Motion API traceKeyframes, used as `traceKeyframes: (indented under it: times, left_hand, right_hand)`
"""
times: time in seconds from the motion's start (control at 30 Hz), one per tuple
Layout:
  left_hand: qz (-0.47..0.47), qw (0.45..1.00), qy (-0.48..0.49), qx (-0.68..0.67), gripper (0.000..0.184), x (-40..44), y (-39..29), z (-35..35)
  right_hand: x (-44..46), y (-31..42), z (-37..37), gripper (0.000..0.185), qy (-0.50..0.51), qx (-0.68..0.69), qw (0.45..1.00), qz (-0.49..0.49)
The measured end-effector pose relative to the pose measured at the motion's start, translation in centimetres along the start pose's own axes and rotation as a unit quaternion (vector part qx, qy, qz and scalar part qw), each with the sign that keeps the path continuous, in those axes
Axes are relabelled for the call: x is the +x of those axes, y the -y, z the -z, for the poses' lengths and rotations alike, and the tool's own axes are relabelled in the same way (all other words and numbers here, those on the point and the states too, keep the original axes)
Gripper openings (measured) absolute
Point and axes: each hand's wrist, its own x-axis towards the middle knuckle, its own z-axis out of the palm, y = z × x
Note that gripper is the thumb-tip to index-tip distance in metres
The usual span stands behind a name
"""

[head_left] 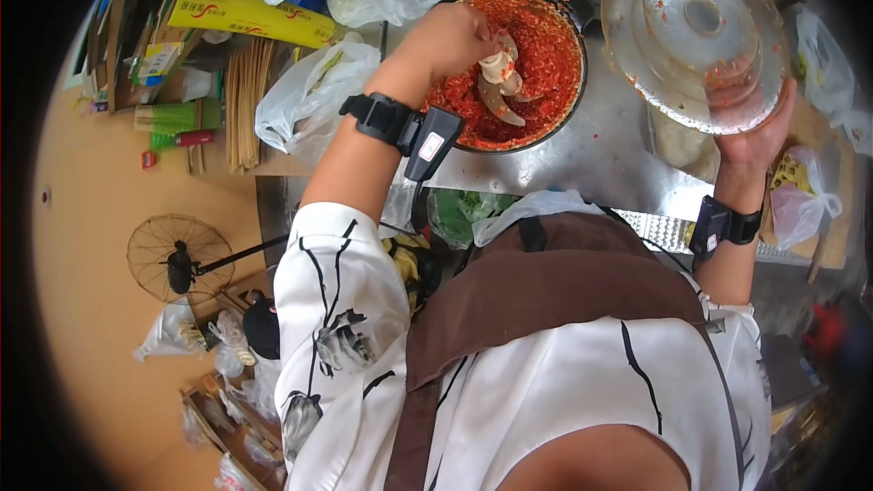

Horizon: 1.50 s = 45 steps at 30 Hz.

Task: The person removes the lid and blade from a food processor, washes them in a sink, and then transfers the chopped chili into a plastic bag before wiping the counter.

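Chopper blade (497,75) amid red mash (552,55) in round bowl (583,68), left hand (450,41) pinching its hub, right hand (757,132) gripping clear lid (671,36) beside bowl.

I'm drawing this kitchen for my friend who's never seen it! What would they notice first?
Probably the bright red mash in the round pot at the top middle. Over it, the left hand holds a curved blade piece. To the right, the right hand holds up a big clear lid spotted with red bits.
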Motion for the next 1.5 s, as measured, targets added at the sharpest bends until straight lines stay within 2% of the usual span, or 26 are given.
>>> traceKeyframes:
  times: [0.07, 0.17, 0.2, 0.27, 0.37, 0.43, 0.57, 0.6, 0.63, 0.7, 0.73, 0.83, 0.87, 0.93, 1.03, 1.17, 1.23, 1.27, 1.33, 1.37, 1.4, 1.5]
  left_hand:
    - [-0.001, 1.0, -0.007, 0.02, 0.025, -1.0, -0.7, 1.2]
    - [-0.036, 0.994, 0.032, 0.094, 0.025, -1.7, -0.2, 0.0]
    - [-0.052, 0.989, 0.051, 0.126, 0.026, -1.9, 0.4, -1.0]
    - [-0.01, 0.986, 0.088, 0.139, 0.027, -2.6, -0.6, -2.9]
    - [0.002, 0.965, 0.138, 0.221, 0.03, -2.4, -2.4, -3.3]
    - [-0.021, 0.943, 0.196, 0.269, 0.031, -2.0, -2.0, -2.9]
    - [-0.056, 0.959, 0.146, 0.237, 0.036, -2.6, -0.5, -3.0]
    - [-0.061, 0.961, 0.123, 0.24, 0.036, -3.1, 0.0, -2.8]
    - [-0.063, 0.969, 0.104, 0.215, 0.037, -3.6, 0.1, -2.0]
    - [-0.003, 0.978, 0.077, 0.193, 0.039, -4.7, -0.8, -0.1]
    - [0.009, 0.988, 0.061, 0.142, 0.04, -5.0, -0.6, 0.6]
    - [0.059, 0.997, 0.019, -0.036, 0.041, -6.8, 0.6, 1.3]
    - [0.071, 0.992, 0.004, -0.107, 0.042, -7.1, 1.4, 0.9]
    - [0.105, 0.967, -0.016, -0.232, 0.043, -8.0, 2.5, -0.2]
    - [0.153, 0.955, 0.003, -0.252, 0.043, -9.0, 2.1, -0.9]
    - [0.223, 0.862, 0.04, -0.453, 0.041, -10.1, 1.9, -0.5]
    - [0.15, 0.923, -0.043, -0.351, 0.041, -10.3, 1.9, -1.6]
    - [0.113, 0.945, -0.082, -0.296, 0.041, -10.6, 1.6, -2.2]
    - [0.085, 0.986, -0.091, -0.112, 0.039, -11.3, -0.3, -1.6]
    - [0.067, 0.993, -0.094, -0.017, 0.038, -11.4, -1.1, -1.2]
    - [0.072, 0.995, -0.068, -0.003, 0.032, -11.6, -1.7, -1.1]
    - [0.032, 0.993, -0.101, 0.06, 0.027, -12.1, -2.6, -1.6]
  right_hand:
    - [0.0, 0.0, 0.8, 0.049, 0.04, 0.023, 0.999, -0.015]
    - [0.5, 0.2, 2.5, 0.048, 0.18, 0.085, 0.977, -0.074]
    - [0.2, 0.0, 1.5, 0.048, 0.1, 0.045, 0.993, -0.045]
    - [-0.5, -0.5, -1.3, 0.048, -0.062, -0.031, 0.997, 0.02]
    - [0.6, 0.1, 2.9, 0.049, 0.194, 0.12, 0.971, -0.065]
    - [0.1, 0.1, 2.6, 0.049, 0.171, 0.107, 0.978, -0.05]
    - [0.3, 0.4, 3.4, 0.049, 0.135, 0.103, 0.985, -0.037]
    - [-0.2, 0.3, 2.6, 0.05, 0.218, 0.138, 0.964, -0.059]
    - [-0.1, 0.6, 2.9, 0.051, 0.223, 0.151, 0.96, -0.074]
    - [0.1, 0.9, 3.4, 0.054, 0.233, 0.176, 0.95, -0.108]
    - [-0.5, 0.9, 2.3, 0.062, 0.104, 0.114, 0.985, -0.071]
    - [0.1, 0.8, 2.6, 0.069, 0.266, 0.141, 0.948, -0.108]
    - [0.3, 0.8, 2.3, 0.07, 0.233, 0.121, 0.959, -0.107]
    - [0.1, 1.2, 1.0, 0.073, 0.166, 0.079, 0.977, -0.104]
    - [-0.2, 0.9, -1.1, 0.074, 0.163, 0.062, 0.976, -0.128]
    - [0.0, 0.4, -1.2, 0.075, 0.236, 0.066, 0.957, -0.157]
    - [0.2, 0.3, -1.2, 0.075, 0.238, 0.053, 0.957, -0.158]
    - [-0.1, 0.1, -1.4, 0.074, 0.204, 0.04, 0.967, -0.149]
    - [-0.5, 0.0, -2.2, 0.074, 0.139, 0.012, 0.981, -0.132]
    - [-0.5, 0.1, -2.2, 0.074, 0.161, 0.022, 0.977, -0.137]
    - [-0.5, 0.1, -2.0, 0.074, 0.18, 0.032, 0.973, -0.142]
    - [-0.2, 0.1, -0.5, 0.072, 0.239, 0.071, 0.956, -0.153]
